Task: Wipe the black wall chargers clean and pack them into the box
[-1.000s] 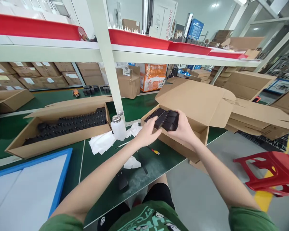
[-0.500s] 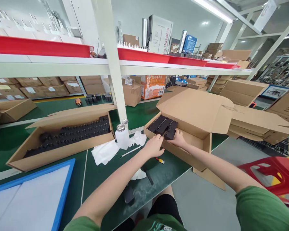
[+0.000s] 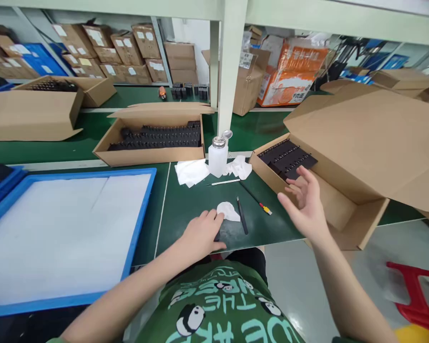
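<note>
My left hand [image 3: 203, 232] is low over the front of the green bench, its fingers and thumb curled around a small black object [image 3: 217, 237] that is mostly hidden beneath it. Beside its fingertips lies a crumpled white wipe [image 3: 229, 211], with black tweezers [image 3: 242, 216] just to the right. My right hand [image 3: 306, 205] is raised at the near side of an open cardboard box [image 3: 343, 200], fingers spread and holding nothing. Rows of black blocks with small metal studs [image 3: 288, 157] fill the left part of that box.
A white pump bottle [image 3: 218, 157] stands among white wipes [image 3: 191, 171] by the shelf post [image 3: 232, 66]. A cable with a yellow plug [image 3: 266, 208] and a white stick [image 3: 225, 182] lie nearby. Another box of black parts [image 3: 153, 153] and a blue-edged tray [image 3: 139, 224] are leftward.
My left hand has left the black blocks in the right box and come down to the small black object at the bench front. My right hand has let go and lifted. The view has turned left and down.
</note>
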Motion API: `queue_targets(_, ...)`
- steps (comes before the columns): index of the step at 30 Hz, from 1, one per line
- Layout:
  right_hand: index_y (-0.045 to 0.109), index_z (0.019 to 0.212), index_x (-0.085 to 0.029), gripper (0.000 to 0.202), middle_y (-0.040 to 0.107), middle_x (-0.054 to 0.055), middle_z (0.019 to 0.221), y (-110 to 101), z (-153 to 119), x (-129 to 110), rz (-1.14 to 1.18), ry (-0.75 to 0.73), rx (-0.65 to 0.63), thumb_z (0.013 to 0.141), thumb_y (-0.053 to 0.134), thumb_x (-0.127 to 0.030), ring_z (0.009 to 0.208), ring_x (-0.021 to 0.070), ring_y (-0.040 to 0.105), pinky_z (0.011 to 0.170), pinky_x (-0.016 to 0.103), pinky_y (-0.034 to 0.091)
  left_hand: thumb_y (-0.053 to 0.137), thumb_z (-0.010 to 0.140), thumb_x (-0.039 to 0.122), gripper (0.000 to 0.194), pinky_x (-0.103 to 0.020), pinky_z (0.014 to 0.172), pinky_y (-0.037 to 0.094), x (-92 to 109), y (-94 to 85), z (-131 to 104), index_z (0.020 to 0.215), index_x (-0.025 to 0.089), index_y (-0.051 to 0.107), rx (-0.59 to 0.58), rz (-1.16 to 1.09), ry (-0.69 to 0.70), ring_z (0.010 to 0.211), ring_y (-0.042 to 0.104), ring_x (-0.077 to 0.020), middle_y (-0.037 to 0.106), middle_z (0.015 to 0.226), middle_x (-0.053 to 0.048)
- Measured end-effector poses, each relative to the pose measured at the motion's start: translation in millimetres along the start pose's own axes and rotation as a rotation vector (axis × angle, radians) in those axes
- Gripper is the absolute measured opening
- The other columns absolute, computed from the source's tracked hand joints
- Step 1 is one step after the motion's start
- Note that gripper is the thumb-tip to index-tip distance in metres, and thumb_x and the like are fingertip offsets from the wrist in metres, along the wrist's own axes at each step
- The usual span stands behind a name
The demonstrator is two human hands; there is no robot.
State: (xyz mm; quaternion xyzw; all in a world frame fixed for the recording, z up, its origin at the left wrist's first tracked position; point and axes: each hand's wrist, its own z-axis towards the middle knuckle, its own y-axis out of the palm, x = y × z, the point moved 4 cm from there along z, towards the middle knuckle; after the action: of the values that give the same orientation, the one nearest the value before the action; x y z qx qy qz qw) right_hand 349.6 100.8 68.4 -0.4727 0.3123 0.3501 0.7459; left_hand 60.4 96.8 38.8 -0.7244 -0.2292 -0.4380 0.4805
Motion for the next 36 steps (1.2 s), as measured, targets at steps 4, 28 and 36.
queue_targets(4,0.036,0.148,-0.035,0.06,0.041,0.011,0.15,37.1,-46.3,-48.0,0.228,-0.109,0.015,0.094,0.063,-0.031,0.122,0.0253,0.058,0.1,0.047,0.057,0.072,0.065,0.075,0.062,-0.046,0.088,0.055,-30.8,5.4,-19.4,0.094,0.02,0.064,0.184,-0.38,-0.118,0.102,0.062,-0.0323,0.064,0.102,-0.012)
queue_targets(28,0.05,0.142,-0.006,0.052,0.058,0.017,0.142,67.0,-69.7,-113.9,-0.495,-0.766,-0.179,0.1,0.055,-0.036,0.12,0.0326,0.056,0.092,0.048,0.053,0.083,0.073,0.056,0.045,-0.02,0.068,0.052,-10.7,19.6,-27.9,0.096,0.021,0.07,0.254,-1.128,-0.089,0.081,0.066,-0.0152,0.071,0.094,-0.004)
queue_targets(36,0.048,0.145,-0.018,0.051,0.068,0.011,0.109,27.6,-8.9,-81.9,-0.567,-0.67,-0.155,0.094,0.049,-0.014,0.092,0.0274,0.062,0.08,0.045,0.056,0.055,0.09,0.069,0.059,-0.044,0.1,0.051,16.8,15.6,-36.1,0.131,0.026,0.056,0.21,-1.081,-0.012,0.125,0.06,-0.0314,0.063,0.136,-0.014)
